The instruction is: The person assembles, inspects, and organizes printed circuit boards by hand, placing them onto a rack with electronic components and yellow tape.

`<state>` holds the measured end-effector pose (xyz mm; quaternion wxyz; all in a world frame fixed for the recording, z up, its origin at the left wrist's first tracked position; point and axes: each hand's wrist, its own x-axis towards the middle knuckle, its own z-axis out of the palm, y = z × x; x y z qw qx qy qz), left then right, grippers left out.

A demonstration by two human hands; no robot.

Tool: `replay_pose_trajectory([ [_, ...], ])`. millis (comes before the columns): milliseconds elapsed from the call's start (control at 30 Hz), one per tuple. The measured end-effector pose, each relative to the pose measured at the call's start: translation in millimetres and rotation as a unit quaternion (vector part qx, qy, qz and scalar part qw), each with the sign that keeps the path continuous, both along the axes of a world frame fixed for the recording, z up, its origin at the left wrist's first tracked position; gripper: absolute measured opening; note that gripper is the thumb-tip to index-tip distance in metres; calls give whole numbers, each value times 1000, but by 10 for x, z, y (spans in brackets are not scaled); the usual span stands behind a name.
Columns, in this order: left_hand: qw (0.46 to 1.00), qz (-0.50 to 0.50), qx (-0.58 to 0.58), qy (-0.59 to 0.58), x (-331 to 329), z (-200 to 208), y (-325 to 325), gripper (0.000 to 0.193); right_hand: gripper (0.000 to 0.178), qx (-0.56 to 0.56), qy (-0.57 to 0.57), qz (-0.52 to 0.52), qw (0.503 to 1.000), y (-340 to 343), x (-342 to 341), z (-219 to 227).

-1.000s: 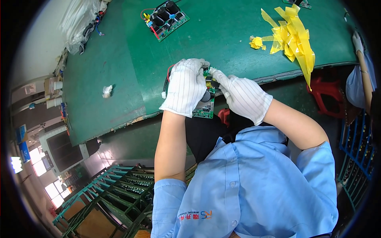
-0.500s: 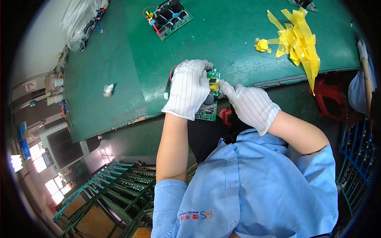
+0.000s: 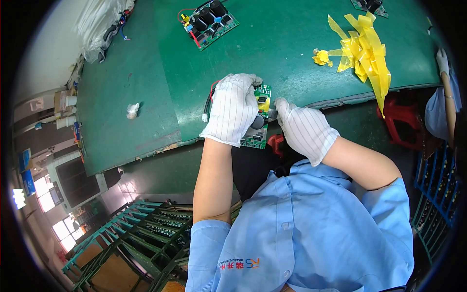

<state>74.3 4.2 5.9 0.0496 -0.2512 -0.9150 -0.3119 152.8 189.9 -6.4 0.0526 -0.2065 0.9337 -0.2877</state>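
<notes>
The step in hand looks to be close handling of a narrow green circuit board studded with components [image 3: 263, 106], with the left hand steadying it and the right standing off its right side. The left hand [image 3: 230, 110], in a white knit glove with thin grey stripes, has its fingers curled over the board's left part and seems to grip it, though the glove hides the exact contact. The right hand [image 3: 305, 127], gloved alike, has its fingers bunched just beside the board's right edge; I cannot tell whether they pinch anything — a small grey piece shows in the gap, its nature unclear. The board lies at the near edge of the large green-topped bench [image 3: 131, 73], its lower end reaching past that edge in view, above the person's lap; any further move there would probably call for a firm left hold and a light right touch clear of the tall parts. Loose red and black wires ending in a white plug [image 3: 205, 117] stick out left of the left hand and could snag. Free bench surface lies beyond both hands, up to a second green board with black cylindrical capacitors [image 3: 211, 25] and, to the right, a tangle of shiny yellow tape [image 3: 362, 53] — its tail hangs over the edge, well apart from the right hand.
</notes>
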Motion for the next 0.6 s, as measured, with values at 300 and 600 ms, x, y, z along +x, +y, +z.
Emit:
replay_pose_trajectory([
  [300, 995, 7, 95, -39, 40, 29, -69, 25, 57, 167, 63, 64, 982, -113, -46, 226],
  [600, 992, 18, 124, -12, 71, 79, -75, 25, 44, 19, -5, 58, 998, 188, -47, 192],
])
